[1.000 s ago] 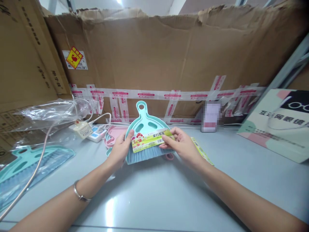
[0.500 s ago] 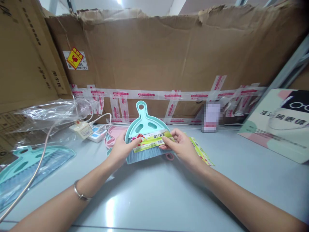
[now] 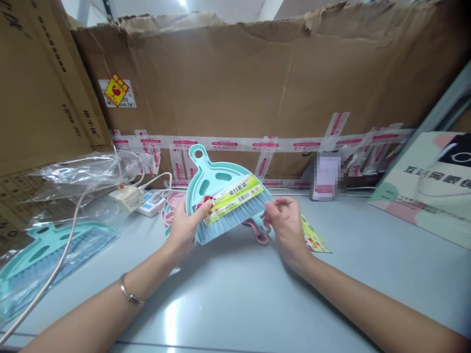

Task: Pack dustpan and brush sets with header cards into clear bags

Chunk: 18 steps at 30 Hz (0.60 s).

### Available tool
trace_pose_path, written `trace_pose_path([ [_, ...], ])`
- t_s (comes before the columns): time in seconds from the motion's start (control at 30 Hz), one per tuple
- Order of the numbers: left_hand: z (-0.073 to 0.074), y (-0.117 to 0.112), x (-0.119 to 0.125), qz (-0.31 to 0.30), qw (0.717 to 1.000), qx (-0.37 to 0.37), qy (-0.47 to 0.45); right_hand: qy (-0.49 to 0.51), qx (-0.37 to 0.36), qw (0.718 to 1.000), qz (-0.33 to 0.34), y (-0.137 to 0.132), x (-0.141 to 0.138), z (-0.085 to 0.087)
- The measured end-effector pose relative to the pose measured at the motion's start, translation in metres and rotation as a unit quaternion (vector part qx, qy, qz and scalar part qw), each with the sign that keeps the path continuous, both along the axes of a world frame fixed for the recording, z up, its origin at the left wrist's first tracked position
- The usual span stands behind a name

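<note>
My left hand [image 3: 186, 228] grips a teal mini brush-and-dustpan set [image 3: 217, 189] by its lower left corner, thumb pressed on the green and yellow label card [image 3: 235, 196] across the bristles. The set is lifted off the table and tilted up to the left. My right hand [image 3: 285, 225] hovers just right of the bristles, fingers loosely curled, and I see nothing between them. Under the set lie a pink dustpan [image 3: 172, 201] and a pink handle [image 3: 257, 234]. A loose label card [image 3: 312, 238] lies by my right hand.
A second teal set in a plastic bag [image 3: 44, 260] lies at the left with a cable [image 3: 55, 264] across it. Power strips [image 3: 138, 201] sit near clear bags [image 3: 84, 171]. Taped cardboard [image 3: 257, 88] walls the back; a printed box [image 3: 430, 186] stands right.
My right hand has let go of the label card and drawn back to the right. My left hand has raised and tilted the teal set to the left.
</note>
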State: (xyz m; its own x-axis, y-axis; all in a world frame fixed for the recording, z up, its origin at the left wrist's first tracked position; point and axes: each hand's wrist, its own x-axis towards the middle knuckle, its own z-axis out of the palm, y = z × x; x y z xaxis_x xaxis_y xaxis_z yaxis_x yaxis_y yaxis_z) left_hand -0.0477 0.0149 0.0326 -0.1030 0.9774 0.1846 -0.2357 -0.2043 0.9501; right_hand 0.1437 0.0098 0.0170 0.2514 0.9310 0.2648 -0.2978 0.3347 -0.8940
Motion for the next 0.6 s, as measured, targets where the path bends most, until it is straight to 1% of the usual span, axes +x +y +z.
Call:
trace_pose_path([
  [0.1,-0.004,-0.006,0.008,0.012,1.0,0.002,-0.002,0.029,-0.049,0.992,0.115,-0.006,-0.014,0.0],
  [0.17,-0.005,-0.01,0.013,0.004,1.0,-0.002,0.01,0.068,-0.069,0.982,0.164,-0.011,-0.02,0.004],
  [0.27,-0.006,-0.016,0.02,-0.017,1.0,-0.001,0.015,0.113,-0.103,0.97,0.187,-0.017,-0.024,0.01],
  [0.33,-0.005,-0.019,0.023,-0.017,0.999,0.005,0.027,0.126,-0.12,0.966,0.19,-0.018,-0.025,0.011],
  [0.4,0.0,-0.019,0.021,-0.029,0.996,0.016,0.079,0.135,-0.125,0.967,0.176,-0.019,-0.024,0.012],
  [0.47,0.012,-0.017,0.011,-0.044,0.982,0.047,0.176,0.137,-0.128,0.97,0.155,-0.018,-0.021,0.012],
  [0.5,0.021,-0.015,0.002,-0.03,0.968,0.074,0.237,0.136,-0.131,0.971,0.146,-0.018,-0.019,0.013],
  [0.53,0.033,-0.012,-0.01,0.01,0.948,0.11,0.299,0.133,-0.135,0.972,0.139,-0.017,-0.017,0.013],
  [0.57,0.047,-0.008,-0.025,0.091,0.915,0.154,0.36,0.13,-0.14,0.972,0.135,-0.016,-0.014,0.013],
  [0.6,0.061,-0.004,-0.041,0.2,0.868,0.195,0.411,0.128,-0.144,0.972,0.133,-0.016,-0.012,0.013],
])
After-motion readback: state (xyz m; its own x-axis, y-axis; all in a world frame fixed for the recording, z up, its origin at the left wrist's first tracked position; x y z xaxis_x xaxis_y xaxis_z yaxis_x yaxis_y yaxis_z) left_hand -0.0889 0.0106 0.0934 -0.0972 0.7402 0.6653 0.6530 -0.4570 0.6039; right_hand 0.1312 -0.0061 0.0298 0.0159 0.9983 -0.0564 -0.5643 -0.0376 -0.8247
